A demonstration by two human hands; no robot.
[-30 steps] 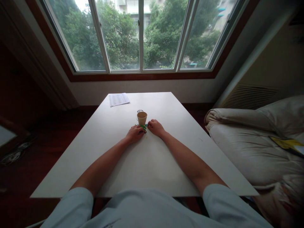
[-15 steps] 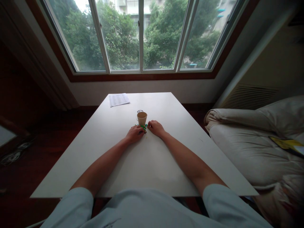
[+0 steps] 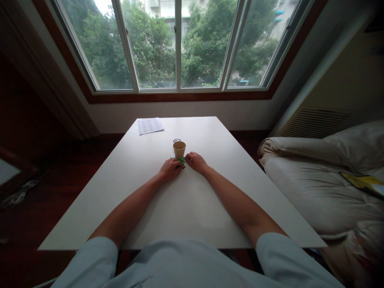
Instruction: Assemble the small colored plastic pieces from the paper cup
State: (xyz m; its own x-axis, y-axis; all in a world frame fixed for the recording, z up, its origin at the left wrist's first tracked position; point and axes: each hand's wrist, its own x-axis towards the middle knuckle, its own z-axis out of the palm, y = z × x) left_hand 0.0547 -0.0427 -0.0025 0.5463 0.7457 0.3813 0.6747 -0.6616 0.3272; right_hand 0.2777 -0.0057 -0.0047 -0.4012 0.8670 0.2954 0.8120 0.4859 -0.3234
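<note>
Both my hands rest on a white table [image 3: 210, 208], close together, just in front of a small tan paper cup [image 3: 179, 149]. My left hand [image 3: 169, 169] has its fingers curled on a small green object [image 3: 181, 161] that lies between the two hands. My right hand [image 3: 195, 161] is closed too, its fingertips pinched at the same green object. The object is too small to make out in detail. A thin dark loop shows just behind the cup.
A printed sheet of paper [image 3: 150, 125] lies at the table's far left corner. A wide window [image 3: 180, 44] with trees outside fills the far wall. A bed with pale bedding [image 3: 324, 180] stands close to the table's right edge. Dark wooden floor lies to the left.
My right hand has shifted very slightly left, toward the green object. The cup, the paper and my left hand stay where they were.
</note>
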